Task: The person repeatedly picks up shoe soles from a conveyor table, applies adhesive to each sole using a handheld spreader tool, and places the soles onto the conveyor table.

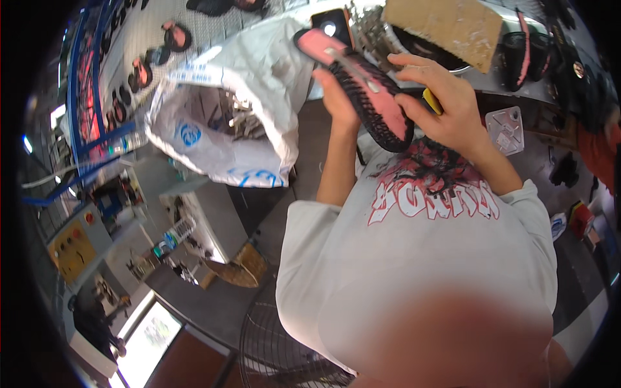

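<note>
A shoe upper (392,107) with its underside turned up tilts in front of my chest. Its black edge is gathered in pleats around a pink insole, and a pale strip lies along the middle. My left hand (339,102) grips it from the left side, thumb along the edge, the other fingers hidden behind. On the other side is my right hand (446,100), with a small yellow and black tool (432,101) tucked in its curled fingers; its exact kind is hidden. The right thumb appears to touch the upper's edge, while the index finger stretches out above it.
A large white sack (284,145) of small metallic-looking pieces gapes at my left. Ahead are a phone (331,27), a tan board (446,29) over a round container, and more black-and-pink uppers (515,58). A white stool-like plate (505,131) stands right; a fan (278,343) is lower left.
</note>
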A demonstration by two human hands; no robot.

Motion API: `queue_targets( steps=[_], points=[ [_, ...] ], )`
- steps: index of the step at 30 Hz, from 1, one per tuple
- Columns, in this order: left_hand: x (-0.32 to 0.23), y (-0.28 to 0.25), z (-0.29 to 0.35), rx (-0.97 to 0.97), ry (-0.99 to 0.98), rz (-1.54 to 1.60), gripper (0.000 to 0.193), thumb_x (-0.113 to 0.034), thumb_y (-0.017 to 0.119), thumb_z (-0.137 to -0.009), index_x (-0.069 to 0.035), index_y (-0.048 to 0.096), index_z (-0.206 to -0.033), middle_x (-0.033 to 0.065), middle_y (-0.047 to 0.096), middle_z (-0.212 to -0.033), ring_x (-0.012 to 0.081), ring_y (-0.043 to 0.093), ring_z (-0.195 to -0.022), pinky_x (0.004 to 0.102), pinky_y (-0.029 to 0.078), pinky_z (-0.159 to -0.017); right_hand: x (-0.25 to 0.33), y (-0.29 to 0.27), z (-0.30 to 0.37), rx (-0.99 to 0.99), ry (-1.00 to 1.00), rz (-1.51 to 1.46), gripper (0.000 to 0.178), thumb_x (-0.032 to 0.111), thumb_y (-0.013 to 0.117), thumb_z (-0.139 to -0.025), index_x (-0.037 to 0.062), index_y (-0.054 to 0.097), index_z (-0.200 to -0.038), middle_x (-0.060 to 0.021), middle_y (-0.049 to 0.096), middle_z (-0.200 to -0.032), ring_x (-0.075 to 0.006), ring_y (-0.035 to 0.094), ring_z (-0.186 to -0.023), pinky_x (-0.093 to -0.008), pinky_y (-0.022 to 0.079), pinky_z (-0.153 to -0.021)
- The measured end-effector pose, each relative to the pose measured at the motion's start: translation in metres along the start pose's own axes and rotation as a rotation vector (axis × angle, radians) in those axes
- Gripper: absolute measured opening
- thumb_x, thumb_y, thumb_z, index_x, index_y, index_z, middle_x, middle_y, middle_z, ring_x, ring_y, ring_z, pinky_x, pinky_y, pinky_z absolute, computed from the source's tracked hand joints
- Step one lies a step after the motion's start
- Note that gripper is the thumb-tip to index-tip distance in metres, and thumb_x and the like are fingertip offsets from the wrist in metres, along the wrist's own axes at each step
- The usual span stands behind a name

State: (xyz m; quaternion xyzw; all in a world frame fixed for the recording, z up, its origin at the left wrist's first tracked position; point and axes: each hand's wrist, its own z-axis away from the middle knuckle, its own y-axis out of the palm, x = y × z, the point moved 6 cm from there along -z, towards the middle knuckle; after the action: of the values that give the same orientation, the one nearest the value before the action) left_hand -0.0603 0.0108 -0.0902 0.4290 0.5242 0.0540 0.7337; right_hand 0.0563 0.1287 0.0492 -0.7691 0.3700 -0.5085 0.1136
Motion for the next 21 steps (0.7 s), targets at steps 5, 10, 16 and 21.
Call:
queue_targets(
  steps=[5, 10, 16, 21],
  points=[
    [-0.015, 0.021, -0.002, -0.225, 0.124, 0.051, 0.075, -0.067, 0.026, -0.090, -0.003, 0.046, -0.122, 0.0086, 0.058, -0.107, 0.0211, 0.057, -0.096, 0.0354, 0.048, -0.084, -0.029, -0.007, 0.025, 0.199, 0.487, -0.253, 0.089, 0.028, 0.083, -0.061, 0.0008, 0.039, -0.135, -0.0213, 0.054, -0.125, -0.0338, 0.051, -0.118, -0.0344, 0.039, -0.098],
    [-0.016, 0.061, -0.008, -0.008, 0.223, -0.412, 0.075, -0.065, 0.023, -0.091, -0.004, 0.041, -0.130, 0.0084, 0.055, -0.115, 0.0193, 0.054, -0.103, 0.0353, 0.043, -0.090, -0.032, -0.014, 0.045, 0.287, 0.562, -0.068, 0.093, 0.029, 0.083, -0.061, -0.0031, 0.036, -0.135, -0.0212, 0.050, -0.129, -0.0289, 0.051, -0.118, -0.0332, 0.038, -0.098],
    [-0.029, 0.094, -0.017, 0.251, 0.227, -0.239, 0.063, -0.064, 0.041, -0.088, -0.004, 0.040, -0.108, 0.0114, 0.051, -0.100, 0.0162, 0.050, -0.084, 0.0288, 0.043, -0.073, -0.049, -0.053, 0.050, 0.094, 0.919, -0.864, 0.071, 0.029, 0.075, -0.072, -0.0017, 0.045, -0.129, -0.0042, 0.060, -0.103, -0.0027, 0.051, -0.068, -0.0181, 0.043, -0.057],
    [-0.018, 0.049, -0.007, 0.367, 0.160, -0.457, 0.041, -0.037, 0.043, -0.097, 0.000, 0.046, -0.078, 0.0090, 0.050, -0.072, 0.0129, 0.047, -0.060, 0.0250, 0.038, -0.056, -0.094, -0.118, 0.003, -0.040, 0.684, -0.913, 0.050, 0.041, 0.068, -0.080, 0.0004, 0.056, -0.106, -0.0032, 0.064, -0.084, 0.0008, 0.038, -0.044, -0.0136, 0.029, -0.036]
  ],
)
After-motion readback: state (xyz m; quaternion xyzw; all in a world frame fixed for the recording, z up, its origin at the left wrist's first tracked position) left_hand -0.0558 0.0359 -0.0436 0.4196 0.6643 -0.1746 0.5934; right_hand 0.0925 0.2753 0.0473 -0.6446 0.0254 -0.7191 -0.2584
